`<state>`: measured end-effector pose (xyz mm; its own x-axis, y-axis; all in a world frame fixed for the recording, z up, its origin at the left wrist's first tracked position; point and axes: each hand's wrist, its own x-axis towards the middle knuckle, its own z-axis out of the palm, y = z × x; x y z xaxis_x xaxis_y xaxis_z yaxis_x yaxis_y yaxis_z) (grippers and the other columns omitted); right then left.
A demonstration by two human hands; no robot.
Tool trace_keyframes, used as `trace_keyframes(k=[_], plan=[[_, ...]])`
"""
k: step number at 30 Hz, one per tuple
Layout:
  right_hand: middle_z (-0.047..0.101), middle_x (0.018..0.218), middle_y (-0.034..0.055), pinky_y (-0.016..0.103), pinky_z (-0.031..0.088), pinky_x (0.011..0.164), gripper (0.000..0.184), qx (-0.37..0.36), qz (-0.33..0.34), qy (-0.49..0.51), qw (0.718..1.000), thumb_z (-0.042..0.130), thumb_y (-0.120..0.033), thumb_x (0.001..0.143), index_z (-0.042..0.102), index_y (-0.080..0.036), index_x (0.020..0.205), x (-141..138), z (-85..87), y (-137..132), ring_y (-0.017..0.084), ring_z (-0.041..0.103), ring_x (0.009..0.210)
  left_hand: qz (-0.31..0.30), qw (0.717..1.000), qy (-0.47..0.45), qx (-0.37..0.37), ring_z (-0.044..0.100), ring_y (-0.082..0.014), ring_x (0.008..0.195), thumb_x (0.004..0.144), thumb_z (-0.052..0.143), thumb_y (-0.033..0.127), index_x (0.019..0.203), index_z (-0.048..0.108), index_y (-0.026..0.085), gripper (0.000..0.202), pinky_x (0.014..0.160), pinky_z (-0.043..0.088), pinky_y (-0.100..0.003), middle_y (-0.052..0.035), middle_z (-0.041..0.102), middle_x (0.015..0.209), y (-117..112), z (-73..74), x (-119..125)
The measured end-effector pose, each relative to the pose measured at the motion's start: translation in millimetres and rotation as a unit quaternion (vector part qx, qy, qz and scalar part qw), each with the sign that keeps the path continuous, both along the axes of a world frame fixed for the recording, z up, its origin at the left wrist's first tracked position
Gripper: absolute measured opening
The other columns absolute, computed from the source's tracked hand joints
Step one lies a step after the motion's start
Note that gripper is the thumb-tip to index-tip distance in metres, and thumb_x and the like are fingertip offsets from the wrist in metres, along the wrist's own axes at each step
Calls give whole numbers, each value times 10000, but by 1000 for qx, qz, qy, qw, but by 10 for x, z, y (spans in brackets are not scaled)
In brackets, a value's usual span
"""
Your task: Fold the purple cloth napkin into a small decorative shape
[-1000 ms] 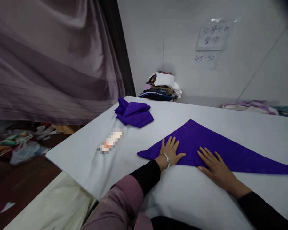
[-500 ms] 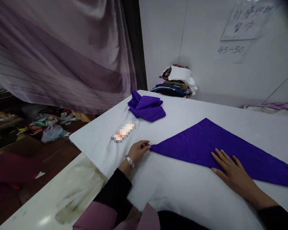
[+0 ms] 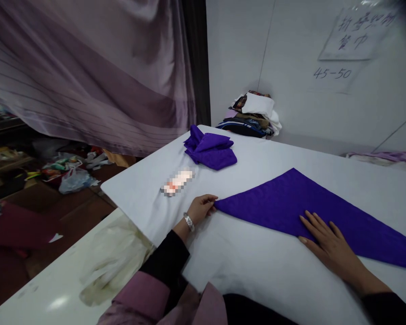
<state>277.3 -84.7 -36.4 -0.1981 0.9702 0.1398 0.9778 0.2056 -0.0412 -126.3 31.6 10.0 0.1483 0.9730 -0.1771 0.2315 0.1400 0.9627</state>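
A purple cloth napkin [image 3: 274,203], folded into a wide triangle, lies flat on the white-covered table [image 3: 250,257]. Its peak points away from me, and its right end runs out of view. My left hand [image 3: 201,209], with a silver bracelet at the wrist, pinches the napkin's left corner between thumb and fingers. Fingers stretched out, my right hand [image 3: 328,237] rests flat on the napkin near the middle of its front edge. A second purple cloth [image 3: 213,149], folded in layers, sits toward the table's far left corner.
A small blurred-out object [image 3: 177,182] lies on the table left of the napkin. Folded clothes [image 3: 257,115] are piled behind the table by the wall. A mauve curtain [image 3: 122,76] hangs at the left. Clear plastic [image 3: 117,257] covers part of a lower pale surface.
My left hand has shifted slightly up with the napkin's corner still pinched. My right hand stays flat on the cloth. The whole view has moved slightly.
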Motion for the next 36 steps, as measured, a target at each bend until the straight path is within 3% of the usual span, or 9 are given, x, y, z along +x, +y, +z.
trace_keyframes(k=[10,15,23,30,36], plan=[[235,1482,57,530,172,1070,683,-3,0,-10,1000,287,-631,854,235,-256,1423,-3,1,3,269,184,1355,17,999,14,35,437,-56,406,706,587,312,818,669,160,206,405,365,-187,34,577,568,-33,27,89],[234,1482,63,533,165,1069,684,2,4,-11,1000,283,-627,858,226,-251,1426,9,-10,2,277,184,1353,39,996,45,70,430,-63,419,708,586,302,819,659,181,179,394,342,-187,49,549,567,-21,-39,99],[236,1482,61,534,167,1070,675,-3,2,-1,1000,302,-622,855,242,-258,1420,1,7,5,280,193,1351,40,984,102,139,550,-110,601,692,576,201,868,645,199,188,528,445,-215,22,595,690,17,-171,65],[248,1478,64,537,166,1068,678,-3,0,4,1000,294,-626,855,252,-251,1418,-18,24,-2,285,197,1349,14,963,179,200,571,-126,712,701,559,127,904,635,213,233,681,474,-263,10,604,794,-6,-111,62],[247,1477,70,533,167,1067,674,4,4,-8,1000,279,-626,860,262,-242,1414,-1,0,4,278,193,1351,-21,940,245,238,545,-118,714,721,534,89,948,616,213,272,697,456,-258,1,578,865,-56,-54,88]])
